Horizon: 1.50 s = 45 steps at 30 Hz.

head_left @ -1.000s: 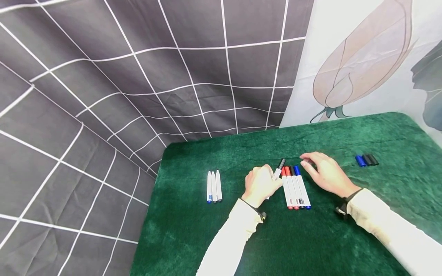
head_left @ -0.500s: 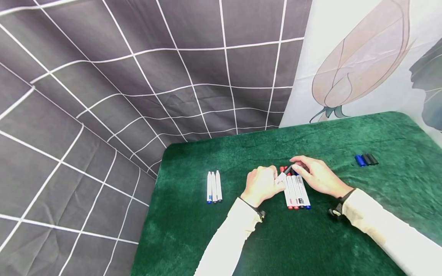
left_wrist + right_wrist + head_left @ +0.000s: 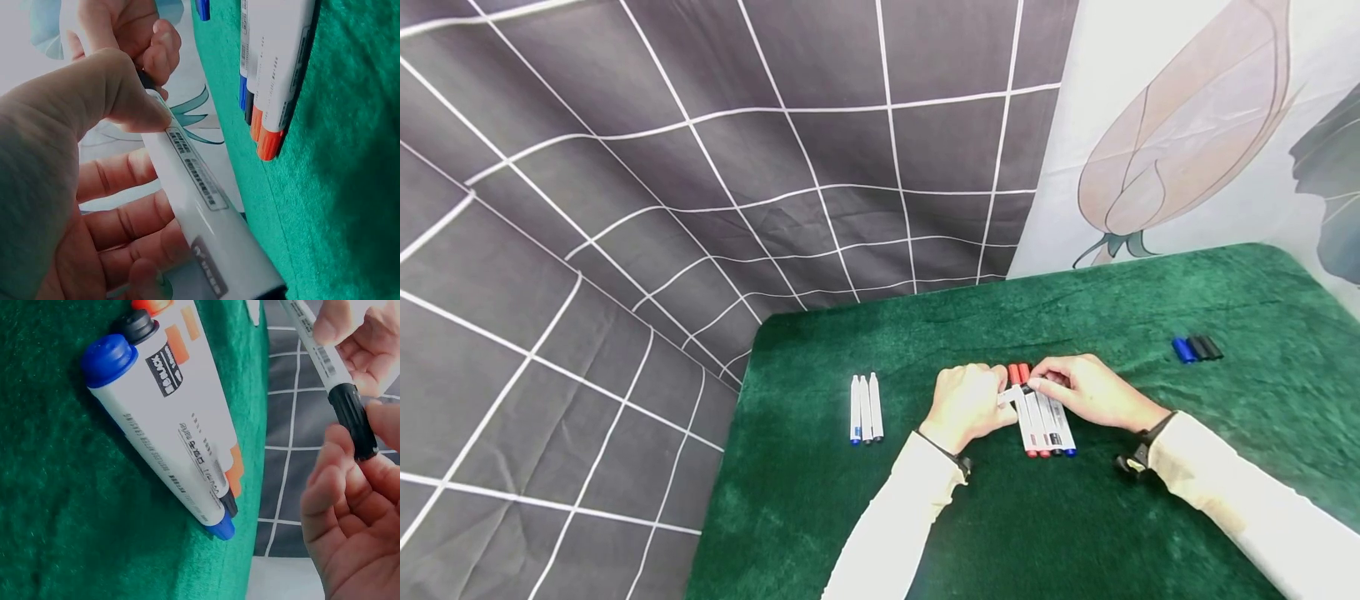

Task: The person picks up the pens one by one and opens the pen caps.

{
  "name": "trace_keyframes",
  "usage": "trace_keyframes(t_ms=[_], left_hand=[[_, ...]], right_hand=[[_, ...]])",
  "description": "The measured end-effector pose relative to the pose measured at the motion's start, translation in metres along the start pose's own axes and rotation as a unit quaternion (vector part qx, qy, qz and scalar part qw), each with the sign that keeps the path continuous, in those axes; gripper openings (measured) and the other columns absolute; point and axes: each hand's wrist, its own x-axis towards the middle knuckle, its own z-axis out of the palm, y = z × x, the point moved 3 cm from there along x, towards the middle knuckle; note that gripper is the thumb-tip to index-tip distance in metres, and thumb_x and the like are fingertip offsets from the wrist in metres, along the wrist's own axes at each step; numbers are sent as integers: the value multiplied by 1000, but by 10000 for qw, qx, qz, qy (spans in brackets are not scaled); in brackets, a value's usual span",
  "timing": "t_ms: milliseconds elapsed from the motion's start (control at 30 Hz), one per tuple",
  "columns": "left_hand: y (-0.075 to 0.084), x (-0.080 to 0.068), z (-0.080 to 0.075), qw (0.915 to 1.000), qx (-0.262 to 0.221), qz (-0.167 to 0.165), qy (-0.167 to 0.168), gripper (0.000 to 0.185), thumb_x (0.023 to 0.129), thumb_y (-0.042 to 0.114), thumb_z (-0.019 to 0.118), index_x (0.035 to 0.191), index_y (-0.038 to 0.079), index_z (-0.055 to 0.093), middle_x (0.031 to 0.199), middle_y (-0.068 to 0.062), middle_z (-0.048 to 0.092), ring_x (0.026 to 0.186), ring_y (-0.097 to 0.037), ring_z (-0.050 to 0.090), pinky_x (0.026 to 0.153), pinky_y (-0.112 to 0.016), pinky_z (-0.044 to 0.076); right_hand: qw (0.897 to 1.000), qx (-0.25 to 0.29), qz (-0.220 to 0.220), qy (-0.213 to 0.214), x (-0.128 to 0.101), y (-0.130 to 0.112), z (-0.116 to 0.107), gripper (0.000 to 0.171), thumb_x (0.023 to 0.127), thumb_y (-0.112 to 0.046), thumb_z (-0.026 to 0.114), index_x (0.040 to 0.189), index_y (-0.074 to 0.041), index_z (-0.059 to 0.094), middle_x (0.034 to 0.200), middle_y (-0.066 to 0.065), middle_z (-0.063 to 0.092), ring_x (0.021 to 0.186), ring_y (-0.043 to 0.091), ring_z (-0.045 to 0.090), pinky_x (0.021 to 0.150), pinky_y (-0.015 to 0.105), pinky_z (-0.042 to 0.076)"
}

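Note:
A white marker (image 3: 200,194) with a black cap (image 3: 353,419) is held between my two hands. My left hand (image 3: 967,407) grips its white barrel, the thumb pressed along it in the left wrist view. My right hand (image 3: 1093,392) pinches the black cap, which sits on the barrel's end in the right wrist view. Below the hands, several capped markers (image 3: 1037,421) lie side by side on the green cloth. Two have red caps (image 3: 1018,374); a black and a blue one (image 3: 162,444) lie beside them.
Several uncapped white markers (image 3: 866,408) lie in a row at the left on the green cloth (image 3: 820,525). Loose caps, one blue (image 3: 1183,349) and two black (image 3: 1205,347), lie together at the right. A grey grid-patterned curtain (image 3: 820,150) hangs behind.
My right hand has moved left to the marker and taken hold of its black cap. The marker in my left hand has tilted from pointing away to pointing right.

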Motion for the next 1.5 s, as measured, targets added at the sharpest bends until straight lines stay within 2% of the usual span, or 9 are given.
trace_keyframes(t_ms=[300,433,600,733,900,1000,1133,1333,1500], left_hand=[[-3,-1,-4,9990,219,347,175,27,74,44,76,86,23,63,77,8,60,71,-12,63,63,-29,46],[-5,0,-4,9988,-7,457,193,24,76,37,75,85,21,60,74,9,59,69,-11,63,65,-28,46],[-5,-1,-2,9947,-382,896,339,18,81,28,71,88,18,58,80,8,59,76,-10,61,72,-26,48],[-6,-4,-2,9890,-473,1216,698,15,84,25,68,94,16,61,88,6,59,82,-10,58,76,-24,48],[-8,-8,2,9787,-635,1435,1321,16,84,21,66,99,15,65,87,5,57,69,-8,53,64,-21,45],[-9,-10,4,9737,-724,1548,1506,16,86,20,66,101,15,67,87,4,58,65,-8,53,62,-20,45],[-9,-12,5,9702,-773,1702,1539,15,89,19,67,104,14,68,90,4,61,70,-7,56,67,-20,48],[-10,-14,5,9677,-765,1914,1454,16,93,20,67,107,13,69,94,3,65,80,-6,61,77,-20,50],[-10,-15,5,9641,-823,2069,1447,19,96,22,66,112,13,70,101,5,70,91,-7,66,87,-20,49]], right_hand=[[9973,-42,-567,-468,-1,-7,3,14,97,-13,67,108,-12,75,99,-4,72,76,-1,59,68,28,52],[9962,-123,-618,-607,-2,-8,3,19,97,-13,66,114,-11,75,105,-3,72,81,-1,60,73,31,53],[9958,-370,-639,-533,-4,-8,0,22,98,-7,63,117,-5,73,106,-3,71,86,1,60,77,34,54],[9959,-448,-692,-366,-5,-9,-2,24,96,-4,64,118,-3,73,110,0,72,91,3,62,80,37,55],[9960,-431,-745,-233,-6,-11,-4,24,95,-2,64,118,-1,72,108,0,71,87,3,61,76,35,54],[9966,-349,-664,-345,-5,-13,-4,23,96,-4,64,118,-5,72,109,-1,71,88,2,61,77,33,54],[9968,-161,-603,-506,-6,-15,-2,23,98,-7,63,119,-9,72,111,-2,71,89,1,61,79,31,54],[9923,-306,-1091,-508,-8,-13,-1,26,95,-7,67,120,-9,73,113,-5,71,94,2,64,81,30,54],[9896,-384,-1222,-660,-7,-13,-2,25,96,-9,66,120,-10,73,113,-4,72,97,5,67,81,31,56]])
